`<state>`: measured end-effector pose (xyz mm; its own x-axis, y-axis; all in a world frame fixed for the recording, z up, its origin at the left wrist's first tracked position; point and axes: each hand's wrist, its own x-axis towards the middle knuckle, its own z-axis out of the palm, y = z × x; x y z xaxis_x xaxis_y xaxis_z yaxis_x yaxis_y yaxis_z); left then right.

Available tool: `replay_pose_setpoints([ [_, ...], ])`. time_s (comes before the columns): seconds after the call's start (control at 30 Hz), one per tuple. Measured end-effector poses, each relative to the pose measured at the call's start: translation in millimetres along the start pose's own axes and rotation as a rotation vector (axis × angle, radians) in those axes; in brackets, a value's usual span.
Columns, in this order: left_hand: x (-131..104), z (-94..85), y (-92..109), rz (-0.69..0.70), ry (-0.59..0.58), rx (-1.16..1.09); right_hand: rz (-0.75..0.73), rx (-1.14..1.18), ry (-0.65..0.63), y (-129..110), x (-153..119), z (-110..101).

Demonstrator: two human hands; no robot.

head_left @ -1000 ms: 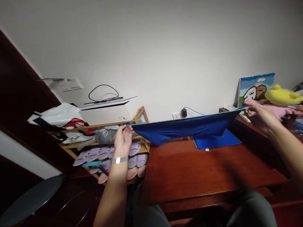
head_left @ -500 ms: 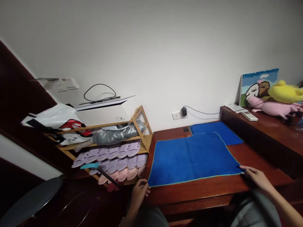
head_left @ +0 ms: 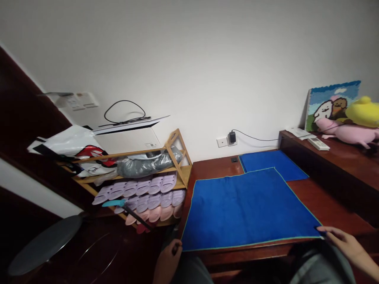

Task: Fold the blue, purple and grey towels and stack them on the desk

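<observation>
A blue cloth (head_left: 248,211) with a light green edge lies spread out on the dark red wooden table (head_left: 308,197). Its near left corner is pinched by my left hand (head_left: 169,258), at the table's front edge. At the near right corner, my right hand (head_left: 343,244) grips the cloth between thumb and fingers. Faint creases run across the middle of the cloth. Behind it, partly covered by its far edge, rests a folded blue cloth (head_left: 275,163) with the same green edging.
On the left stands a wooden rack (head_left: 185,173) with lilac clogs (head_left: 142,188), a white box (head_left: 127,140) and a plastic bag (head_left: 71,138). A raised ledge (head_left: 349,157) on the right bears a remote (head_left: 318,143) and a pink plush toy (head_left: 346,132). A charger (head_left: 232,137) sits in the wall socket.
Both hands have drawn the cloth's near edge toward me, down to the table's front edge. The cloth lies flatter, and its far edge is straighter. The view has shifted slightly.
</observation>
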<state>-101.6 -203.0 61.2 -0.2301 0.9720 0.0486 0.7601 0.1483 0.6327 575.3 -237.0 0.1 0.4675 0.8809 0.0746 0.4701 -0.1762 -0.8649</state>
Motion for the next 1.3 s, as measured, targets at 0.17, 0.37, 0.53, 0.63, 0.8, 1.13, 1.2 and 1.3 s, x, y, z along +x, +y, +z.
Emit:
replay_pose_setpoints([
  [0.17,-3.5,0.2,-10.2,0.052,-0.041,0.146,0.071,-0.028,-0.143,23.4,-9.1,5.0],
  [0.37,-7.2,-0.3,-15.0,0.206,-0.115,0.552,-0.139,-0.326,-0.135,61.2,12.1,9.5],
  [0.53,21.3,-2.1,3.2,0.371,0.017,0.666,-0.375,-0.526,0.004,16.4,41.0,43.2],
  [0.63,63.3,10.9,30.4,0.450,0.092,0.562,-0.437,-0.526,-0.002,-20.3,54.3,80.5],
  [0.8,144.1,63.8,68.4,0.579,0.071,0.388,-0.472,-0.624,-0.085,-21.0,63.9,120.3],
  [1.13,205.0,120.4,39.1,0.418,-0.019,0.608,-0.398,-0.772,-0.063,-29.0,81.5,109.5],
  [1.2,211.8,122.8,39.1,0.460,0.045,0.594,-0.415,-0.781,-0.047,-50.6,107.9,117.8],
  [1.3,228.2,128.7,53.3,0.539,0.093,0.561,-0.466,-0.773,-0.088,-80.6,156.6,138.2],
])
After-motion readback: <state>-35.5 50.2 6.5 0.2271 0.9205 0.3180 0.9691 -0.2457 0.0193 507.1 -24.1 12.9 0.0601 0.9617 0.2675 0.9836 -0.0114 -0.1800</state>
